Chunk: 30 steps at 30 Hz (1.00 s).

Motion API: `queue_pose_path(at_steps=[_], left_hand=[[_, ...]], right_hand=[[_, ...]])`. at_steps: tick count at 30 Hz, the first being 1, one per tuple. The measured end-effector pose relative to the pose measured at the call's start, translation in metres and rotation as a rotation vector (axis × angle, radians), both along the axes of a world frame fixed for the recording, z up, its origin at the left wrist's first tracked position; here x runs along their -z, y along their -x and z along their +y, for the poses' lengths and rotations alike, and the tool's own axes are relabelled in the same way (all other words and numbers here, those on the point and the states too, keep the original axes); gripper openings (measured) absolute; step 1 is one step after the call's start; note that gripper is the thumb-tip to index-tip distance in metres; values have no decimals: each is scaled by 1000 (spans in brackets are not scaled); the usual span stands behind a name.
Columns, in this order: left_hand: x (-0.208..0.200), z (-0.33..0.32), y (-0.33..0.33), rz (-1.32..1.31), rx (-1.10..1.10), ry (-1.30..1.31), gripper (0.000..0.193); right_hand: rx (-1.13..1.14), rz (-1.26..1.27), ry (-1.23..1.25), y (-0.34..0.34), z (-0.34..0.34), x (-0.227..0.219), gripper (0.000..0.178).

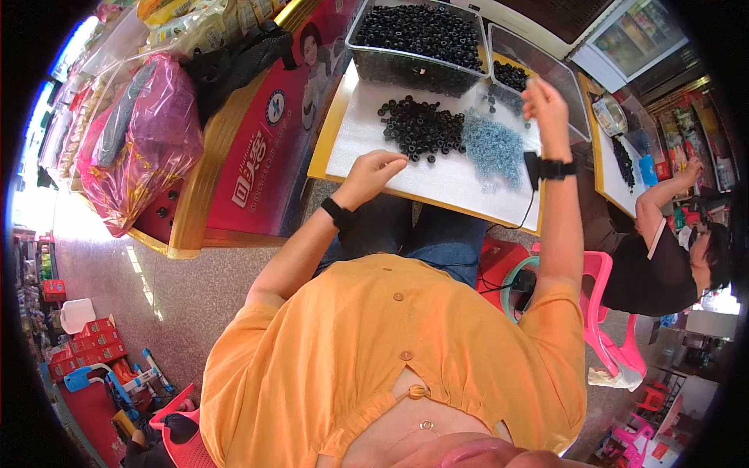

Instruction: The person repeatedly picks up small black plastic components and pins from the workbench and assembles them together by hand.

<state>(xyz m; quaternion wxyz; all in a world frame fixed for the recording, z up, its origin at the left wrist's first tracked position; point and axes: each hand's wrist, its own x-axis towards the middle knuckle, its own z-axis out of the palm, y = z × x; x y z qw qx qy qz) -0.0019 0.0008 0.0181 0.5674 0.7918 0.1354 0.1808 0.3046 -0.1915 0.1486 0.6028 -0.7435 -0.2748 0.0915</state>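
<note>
Black rings (417,30) crowd the left bin (417,72) — fewer in the right bin (576,105).

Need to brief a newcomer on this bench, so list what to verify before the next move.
1. Large clear box upright and open on top: ok.
2. Pile of black ring-shaped pieces apart from the pale blue pile: not ok, their edges meet.
3. Left hand free of pieces: cannot tell, fingertips close together beside the black pile.
4. Right hand free of pieces: cannot tell, too small to see.
5. Left wristband and right wristband on: ok.
</note>
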Motion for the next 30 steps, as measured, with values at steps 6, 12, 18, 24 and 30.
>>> queue_pose_path(at_steps=[6,12,18,24,30], left_hand=[[33,21,-13,-6,-54,79,25],[30,19,-11,-13,-95,-64,21],[29,24,-10,-55,-128,-82,23],[29,27,-7,-68,-132,-45,20],[28,25,-4,-61,-127,-24,20]], right_hand=[[48,-41,-24,-15,7,5,46],[-195,-83,362,60,43,46,24],[-371,-720,389,64,131,86,20],[-411,-1012,888,63,184,106,20],[-402,-969,908,63,192,107,16]])
